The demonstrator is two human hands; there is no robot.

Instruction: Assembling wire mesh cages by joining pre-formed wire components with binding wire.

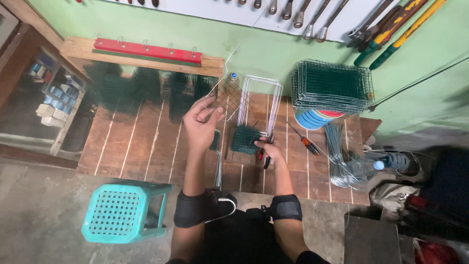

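A small square panel of dark green wire mesh [225, 98] is being held upright above the middle of the brown wooden plank workbench [141, 142], pinched along its lower left edge by the left hand [201, 123], whose fingers are curling closed around that edge. Just below and to the right, the right hand [270, 149] is closing around red-handled pliers [264, 157], their tip touching a small folded block of green mesh [245, 139] that is lying on the bench. A set of bent white wire frames [261, 105] is standing immediately behind that block. Both forearms are wearing black bands, and a white cable is running from the left one. Further right, a red-and-black-handled screwdriver [305, 142] is lying flat on the planks, near a bundle of thin grey wires [337, 151] and a clear plastic bottle with a blue cap [376, 165]. A tall stack of green mesh squares [333, 85] is sitting on a blue round container [315, 119] at the bench's right rear. A turquoise perforated plastic stool [122, 210] is standing on the concrete floor to the left. Spanners and long-handled cutters are hanging on the green wall behind.
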